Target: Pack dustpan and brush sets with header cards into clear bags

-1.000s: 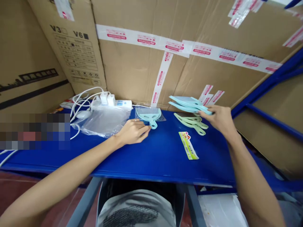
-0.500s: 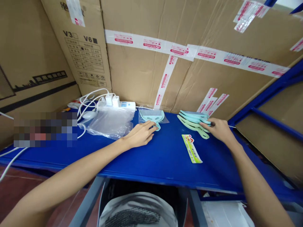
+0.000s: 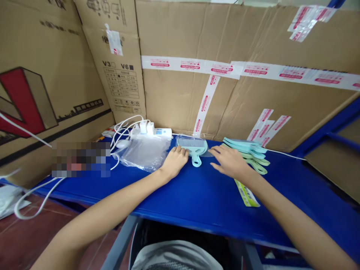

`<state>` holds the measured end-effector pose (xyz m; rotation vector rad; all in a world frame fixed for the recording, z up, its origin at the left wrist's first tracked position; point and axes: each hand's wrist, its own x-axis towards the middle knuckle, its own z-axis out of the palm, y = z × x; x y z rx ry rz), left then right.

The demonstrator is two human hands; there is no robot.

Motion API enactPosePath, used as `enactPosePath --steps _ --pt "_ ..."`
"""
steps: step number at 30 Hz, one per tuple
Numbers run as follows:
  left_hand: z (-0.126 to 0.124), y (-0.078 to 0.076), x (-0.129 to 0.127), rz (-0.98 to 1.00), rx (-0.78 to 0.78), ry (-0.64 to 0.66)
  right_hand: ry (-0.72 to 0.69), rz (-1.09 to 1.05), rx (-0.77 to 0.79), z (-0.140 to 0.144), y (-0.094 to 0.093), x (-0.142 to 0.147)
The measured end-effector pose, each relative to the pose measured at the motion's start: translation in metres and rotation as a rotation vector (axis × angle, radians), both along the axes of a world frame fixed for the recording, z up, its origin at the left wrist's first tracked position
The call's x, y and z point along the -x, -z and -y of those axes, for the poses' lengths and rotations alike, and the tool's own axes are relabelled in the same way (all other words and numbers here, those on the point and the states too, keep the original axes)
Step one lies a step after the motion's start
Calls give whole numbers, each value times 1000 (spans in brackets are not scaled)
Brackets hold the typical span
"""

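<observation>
A light blue hand brush and dustpan set (image 3: 196,152) lies on a clear plastic bag (image 3: 204,138), its looped handle towards me. My left hand (image 3: 176,160) is at the left edge of the set, fingers bent together over the bag's edge; the thumb is hidden. My right hand (image 3: 230,161) is just right of the set, thumb and fingers apart, with nothing in it. Behind the right hand are several stacked blue and green dustpan pieces (image 3: 254,152). A yellow-green printed label card (image 3: 247,195) lies partly under my right wrist.
A pile of clear plastic bags (image 3: 146,152) lies left of my left hand. Beyond it are a white power strip (image 3: 163,133) and plugs with looped cables. Cardboard (image 3: 180,97) walls the back and left of the blue table (image 3: 180,202). A lined bin (image 3: 177,255) stands below the front edge.
My left hand has left the handle for the set's left edge. My right hand has let go of the stack and moved left towards the set. The view has shifted.
</observation>
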<state>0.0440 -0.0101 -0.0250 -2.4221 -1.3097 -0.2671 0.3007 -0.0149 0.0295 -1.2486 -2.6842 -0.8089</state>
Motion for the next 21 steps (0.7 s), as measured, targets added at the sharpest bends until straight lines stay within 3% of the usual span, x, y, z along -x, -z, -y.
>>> enactPosePath --steps 3,6,9,13,16,19,21 --pt "-6 -4 -1 -52 38 -8 69 121 58 -21 10 15" --pt "-7 -13 2 -12 7 45 119 30 54 -28 -5 11" --pt "-11 -23 10 93 -36 106 78 -91 77 -23 -21 9" --pt "-22 -34 17 257 -118 209 43 -20 164 -17 -10 17" --pt "-34 -46 18 380 -150 334 104 5 118 -19 -8 18" --pt "-44 -65 20 455 -174 396 163 -200 47 -19 -26 9" --pt "-49 -79 20 484 -195 400 127 -378 104 -15 -39 2"
